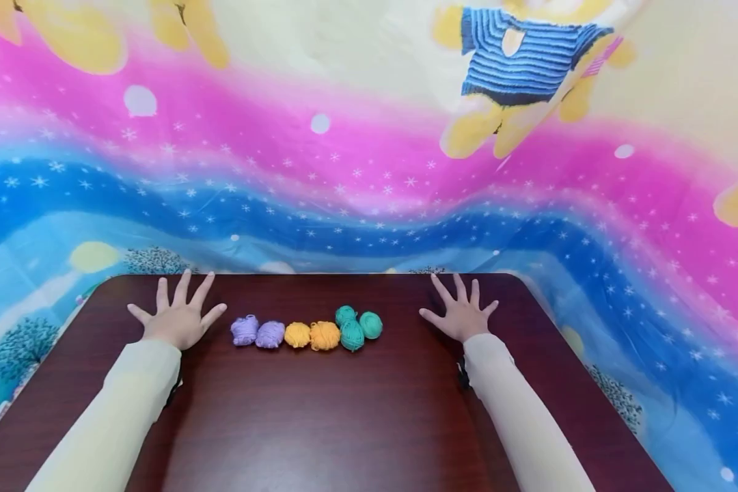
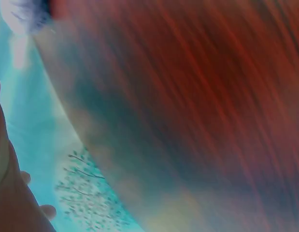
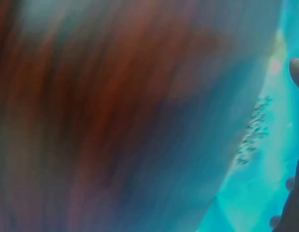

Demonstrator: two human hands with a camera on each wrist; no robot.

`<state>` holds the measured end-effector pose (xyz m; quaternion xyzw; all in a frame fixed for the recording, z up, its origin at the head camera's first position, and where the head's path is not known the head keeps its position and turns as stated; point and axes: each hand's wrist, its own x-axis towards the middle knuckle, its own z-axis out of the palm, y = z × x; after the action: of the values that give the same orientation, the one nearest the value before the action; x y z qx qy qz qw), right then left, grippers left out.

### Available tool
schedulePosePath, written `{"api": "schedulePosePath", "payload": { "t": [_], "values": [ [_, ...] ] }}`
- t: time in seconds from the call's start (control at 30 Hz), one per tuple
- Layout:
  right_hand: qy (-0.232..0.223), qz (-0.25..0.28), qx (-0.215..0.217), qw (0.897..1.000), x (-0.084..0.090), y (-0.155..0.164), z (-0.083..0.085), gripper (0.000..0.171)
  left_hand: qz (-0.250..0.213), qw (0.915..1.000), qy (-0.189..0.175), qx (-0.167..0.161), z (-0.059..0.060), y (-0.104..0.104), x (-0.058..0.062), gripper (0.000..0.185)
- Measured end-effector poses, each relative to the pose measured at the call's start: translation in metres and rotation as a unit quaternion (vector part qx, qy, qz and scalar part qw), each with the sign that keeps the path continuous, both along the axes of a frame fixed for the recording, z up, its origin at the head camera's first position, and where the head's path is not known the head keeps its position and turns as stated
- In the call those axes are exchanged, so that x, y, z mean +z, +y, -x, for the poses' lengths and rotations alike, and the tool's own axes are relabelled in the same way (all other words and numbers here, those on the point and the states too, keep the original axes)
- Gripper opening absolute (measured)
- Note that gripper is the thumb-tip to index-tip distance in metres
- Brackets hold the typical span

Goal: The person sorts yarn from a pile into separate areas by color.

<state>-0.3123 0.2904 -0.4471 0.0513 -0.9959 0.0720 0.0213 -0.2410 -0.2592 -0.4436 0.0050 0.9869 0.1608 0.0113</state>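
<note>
My left hand (image 1: 175, 320) is spread with straight fingers over the far left of the table, holding nothing. Just right of its thumb begins a row of small yarn balls: two purple yarn balls (image 1: 270, 335), then two yellow-orange yarn balls (image 1: 324, 336), then three green yarn balls (image 1: 352, 335) clustered at the right end. One green ball sits behind the others. Further right, my right hand (image 1: 463, 316) is also spread and holds nothing, with a gap between it and the green balls. Only edges of the left hand (image 2: 14, 193) and right hand (image 3: 293, 203) enter the wrist views.
The dark reddish-brown wooden table (image 1: 320, 424) has rounded far corners. Behind and beside it hangs a colourful cloth (image 1: 369, 164) in pink, blue and cream with printed bears and snowflakes. Dark bands show at both wrists below the pale sleeves (image 1: 523, 417).
</note>
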Motion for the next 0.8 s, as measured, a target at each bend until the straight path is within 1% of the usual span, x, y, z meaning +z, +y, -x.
{"api": "schedulePosePath", "payload": {
  "t": [0.13,0.27,0.37,0.43,0.5,0.53,0.6,0.7,0.8],
  "values": [
    [0.01,0.016,0.024,1.0,0.011,-0.015,-0.004,0.09,-0.01,0.9996,0.026,-0.007,-0.003,0.01,0.008,0.089],
    [0.001,0.038,0.044,0.998,0.022,-0.035,-0.011,0.088,-0.034,0.9956,0.085,-0.021,-0.009,0.021,0.02,0.081],
    [0.006,0.053,0.052,0.997,0.023,-0.048,-0.017,0.084,-0.053,0.9903,0.125,-0.029,-0.016,0.029,0.031,0.076],
    [0.017,0.075,0.056,0.995,0.021,-0.056,-0.021,0.081,-0.061,0.9876,0.14,-0.034,-0.021,0.035,0.038,0.075],
    [0.032,0.109,0.059,0.992,0.019,-0.062,-0.026,0.076,-0.058,0.9861,0.15,-0.042,-0.026,0.041,0.041,0.073],
    [0.038,0.131,0.06,0.989,0.019,-0.065,-0.028,0.072,-0.055,0.9851,0.156,-0.045,-0.029,0.045,0.042,0.071],
    [0.049,0.184,0.061,0.98,0.018,-0.071,-0.034,0.064,-0.05,0.9829,0.17,-0.051,-0.034,0.051,0.043,0.069],
    [0.064,0.259,0.061,0.962,0.015,-0.08,-0.041,0.052,-0.043,0.98,0.186,-0.055,-0.039,0.061,0.041,0.066],
    [0.073,0.311,0.059,0.946,0.009,-0.086,-0.047,0.046,-0.047,0.9797,0.185,-0.059,-0.043,0.07,0.038,0.065]
  ]
}}
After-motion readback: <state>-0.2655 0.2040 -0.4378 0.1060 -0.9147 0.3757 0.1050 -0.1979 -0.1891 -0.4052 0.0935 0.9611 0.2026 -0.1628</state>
